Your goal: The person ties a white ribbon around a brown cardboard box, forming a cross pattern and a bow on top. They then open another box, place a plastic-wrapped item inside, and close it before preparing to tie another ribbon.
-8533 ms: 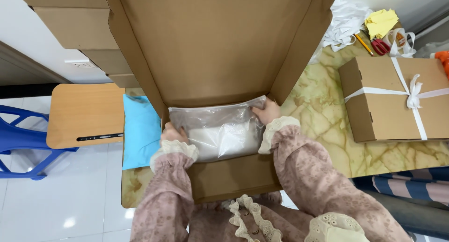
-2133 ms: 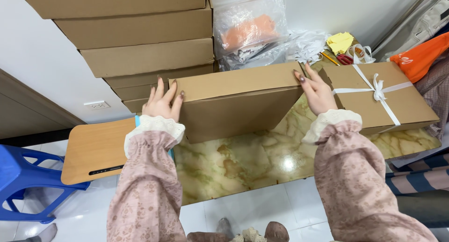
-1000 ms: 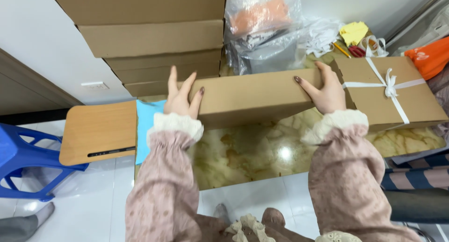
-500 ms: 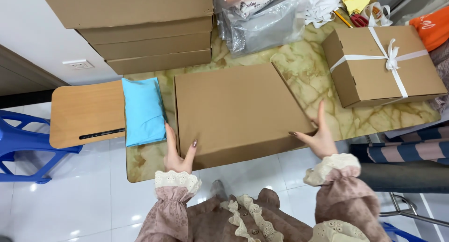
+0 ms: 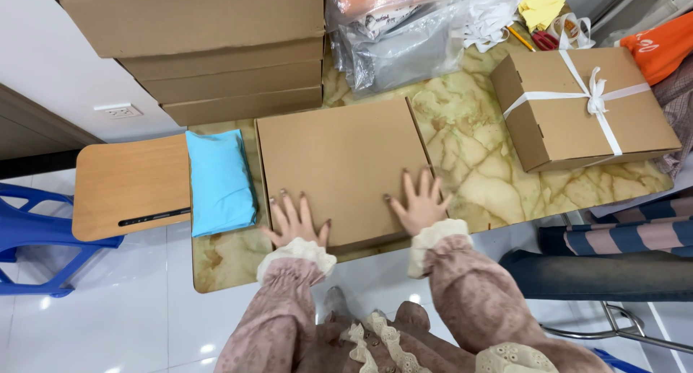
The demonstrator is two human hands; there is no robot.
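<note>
A flat closed brown cardboard box [image 5: 339, 160] lies on the marble-patterned table [image 5: 476, 171]. My left hand [image 5: 294, 221] rests flat on the box's near left corner, fingers spread. My right hand [image 5: 417, 203] presses flat on its near right edge, fingers spread too. Neither hand grips anything. A light blue soft packet [image 5: 219, 182] lies just left of the box.
A stack of brown boxes [image 5: 209, 48] stands at the back. A brown box tied with white ribbon [image 5: 585, 106] sits at the right. Plastic bags [image 5: 404, 34] and scissors [image 5: 545, 37] lie behind. A wooden side desk [image 5: 130, 185] and blue chair [image 5: 36, 236] are at the left.
The open box with a bag inside was closed, lifted on edge, then laid flat. Both hands have slid from its sides onto the top near edge.
</note>
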